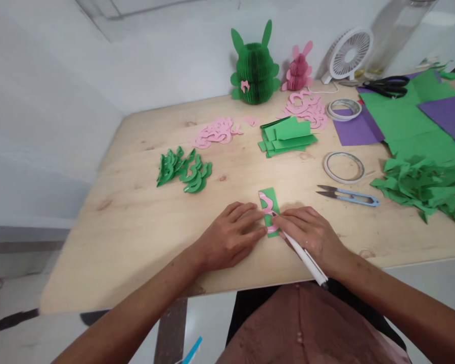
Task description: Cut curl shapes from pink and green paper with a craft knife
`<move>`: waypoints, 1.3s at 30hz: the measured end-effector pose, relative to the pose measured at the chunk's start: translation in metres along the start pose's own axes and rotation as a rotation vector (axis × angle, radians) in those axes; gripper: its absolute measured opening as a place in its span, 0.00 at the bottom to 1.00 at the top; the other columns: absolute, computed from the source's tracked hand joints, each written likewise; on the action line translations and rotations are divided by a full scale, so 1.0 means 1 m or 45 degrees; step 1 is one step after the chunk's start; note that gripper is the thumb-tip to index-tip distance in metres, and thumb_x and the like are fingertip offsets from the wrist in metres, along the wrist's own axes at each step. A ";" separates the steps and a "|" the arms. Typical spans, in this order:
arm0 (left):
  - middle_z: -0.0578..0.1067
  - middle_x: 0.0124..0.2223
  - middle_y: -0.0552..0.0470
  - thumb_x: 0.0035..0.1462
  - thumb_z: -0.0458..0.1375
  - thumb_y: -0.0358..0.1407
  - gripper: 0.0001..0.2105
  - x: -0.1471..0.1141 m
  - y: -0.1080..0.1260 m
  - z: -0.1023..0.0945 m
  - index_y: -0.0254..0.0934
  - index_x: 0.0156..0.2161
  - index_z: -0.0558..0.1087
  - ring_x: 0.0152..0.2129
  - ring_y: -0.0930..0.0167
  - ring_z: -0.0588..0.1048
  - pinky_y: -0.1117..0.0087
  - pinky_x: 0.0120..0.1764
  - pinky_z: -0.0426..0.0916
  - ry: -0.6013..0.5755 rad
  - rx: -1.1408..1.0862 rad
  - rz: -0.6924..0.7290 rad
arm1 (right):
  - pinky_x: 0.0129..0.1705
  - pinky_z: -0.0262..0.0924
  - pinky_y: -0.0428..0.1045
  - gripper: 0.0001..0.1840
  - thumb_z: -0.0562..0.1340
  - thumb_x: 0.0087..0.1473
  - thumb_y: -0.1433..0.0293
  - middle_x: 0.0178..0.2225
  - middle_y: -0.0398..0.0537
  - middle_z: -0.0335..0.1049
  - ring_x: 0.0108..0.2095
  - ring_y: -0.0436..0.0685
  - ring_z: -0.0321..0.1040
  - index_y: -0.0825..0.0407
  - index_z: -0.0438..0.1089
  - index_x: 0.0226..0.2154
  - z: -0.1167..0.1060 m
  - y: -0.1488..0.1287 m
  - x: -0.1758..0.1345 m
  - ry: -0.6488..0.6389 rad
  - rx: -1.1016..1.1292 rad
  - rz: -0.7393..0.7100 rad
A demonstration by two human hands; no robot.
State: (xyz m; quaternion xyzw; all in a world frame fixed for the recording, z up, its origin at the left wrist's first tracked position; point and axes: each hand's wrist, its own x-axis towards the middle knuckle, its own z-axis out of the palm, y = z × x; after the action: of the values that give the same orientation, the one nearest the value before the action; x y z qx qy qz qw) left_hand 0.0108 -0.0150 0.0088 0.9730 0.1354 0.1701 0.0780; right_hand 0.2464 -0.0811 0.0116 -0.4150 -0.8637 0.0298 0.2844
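Note:
A small green paper strip [272, 196] lies on the table in front of me, with a pink paper cutout [266, 201] on top of it. My left hand [231, 233] rests flat with its fingertips on the left edge of these papers. In my right hand [314, 233] is a white pen [302, 257], gripped near its point, which meets the papers. The fingers partly hide the cutout's middle and the pen's tip.
Green cutouts [197, 174] and pink cutouts [214, 134] lie beyond my left hand. Further back are green strips [288, 135] and a green paper rabbit [255, 73]. Thread snips [349, 195], a tape roll [344, 168] and green scraps [420, 187] lie to the right.

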 end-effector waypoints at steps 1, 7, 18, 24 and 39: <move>0.71 0.55 0.42 0.59 0.53 0.30 0.13 0.000 0.001 0.000 0.38 0.48 0.71 0.54 0.57 0.66 0.51 0.53 0.63 0.000 0.009 -0.003 | 0.44 0.63 0.54 0.14 0.52 0.65 0.73 0.42 0.55 0.77 0.44 0.59 0.72 0.58 0.68 0.49 0.000 0.000 0.000 0.003 -0.005 -0.009; 0.71 0.55 0.42 0.59 0.53 0.30 0.12 -0.002 0.003 0.003 0.39 0.48 0.71 0.56 0.57 0.64 0.50 0.54 0.62 0.001 0.051 -0.013 | 0.43 0.64 0.55 0.14 0.52 0.64 0.75 0.42 0.56 0.77 0.43 0.59 0.72 0.58 0.68 0.49 0.001 0.000 0.000 0.038 -0.022 -0.029; 0.71 0.55 0.43 0.58 0.53 0.29 0.13 -0.003 0.003 0.006 0.39 0.48 0.71 0.58 0.57 0.63 0.49 0.56 0.61 0.008 0.062 -0.034 | 0.43 0.64 0.55 0.15 0.53 0.64 0.75 0.42 0.55 0.78 0.43 0.59 0.72 0.56 0.67 0.51 0.001 0.000 0.000 0.022 -0.021 -0.019; 0.66 0.61 0.40 0.57 0.53 0.29 0.14 -0.003 0.003 0.007 0.38 0.48 0.71 0.61 0.57 0.60 0.48 0.58 0.58 -0.026 0.067 -0.019 | 0.42 0.64 0.55 0.13 0.53 0.64 0.75 0.40 0.56 0.78 0.42 0.59 0.73 0.59 0.69 0.48 0.002 0.000 0.001 0.043 -0.034 -0.029; 0.67 0.61 0.43 0.57 0.52 0.29 0.21 -0.004 0.006 0.008 0.40 0.56 0.67 0.61 0.60 0.62 0.50 0.60 0.57 -0.031 0.047 -0.046 | 0.43 0.64 0.54 0.14 0.53 0.64 0.74 0.40 0.55 0.78 0.43 0.58 0.73 0.56 0.69 0.49 0.002 -0.002 0.001 0.056 -0.017 -0.001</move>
State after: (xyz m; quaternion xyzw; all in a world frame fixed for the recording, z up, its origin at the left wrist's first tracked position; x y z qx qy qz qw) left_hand 0.0116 -0.0226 0.0015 0.9736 0.1552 0.1544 0.0647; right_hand 0.2437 -0.0813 0.0113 -0.4171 -0.8576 0.0148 0.3007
